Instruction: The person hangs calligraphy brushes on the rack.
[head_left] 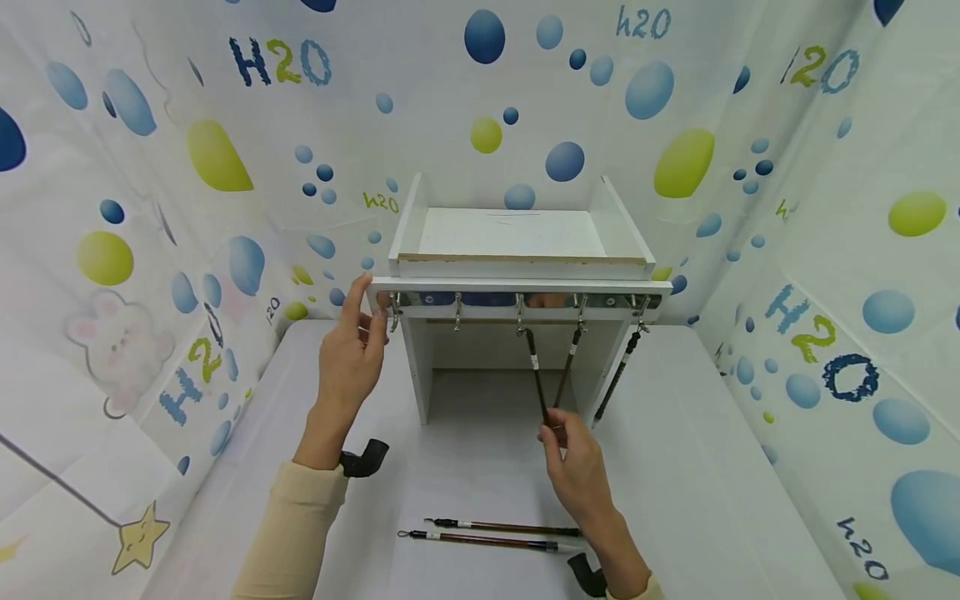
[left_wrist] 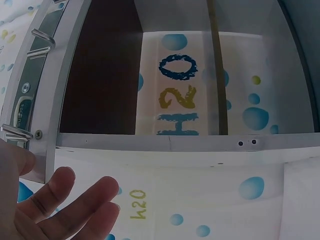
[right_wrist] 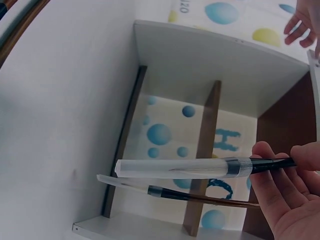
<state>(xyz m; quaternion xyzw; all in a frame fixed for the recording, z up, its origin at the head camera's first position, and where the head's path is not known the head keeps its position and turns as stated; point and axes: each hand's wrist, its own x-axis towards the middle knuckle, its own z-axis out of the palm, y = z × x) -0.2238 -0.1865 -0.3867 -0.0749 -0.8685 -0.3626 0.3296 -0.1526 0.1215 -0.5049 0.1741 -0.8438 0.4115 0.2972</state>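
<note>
My right hand (head_left: 577, 458) pinches the lower part of a dark-handled writing brush (head_left: 536, 375); its loop end is right at the middle hook (head_left: 519, 308). A clear plastic cap (right_wrist: 175, 168) covers this brush's tip in the right wrist view. Two similar brushes, one (head_left: 568, 367) beside it and another (head_left: 618, 375) farther right, hang from hooks on the metal rail (head_left: 487, 299) of a white shelf unit (head_left: 626, 221). At the rail's left end, my left hand (head_left: 352, 358) touches the edge with the thumb on its front, its other fingers loosely extended.
Two more brushes, one (head_left: 510, 527) behind the other (head_left: 480, 540), lie on the white table (head_left: 735, 467) in front of the unit. Printed curtains (head_left: 435, 75) stand behind and at both sides. Black mounts, one (head_left: 365, 458) at my left wrist, sit on both wrists.
</note>
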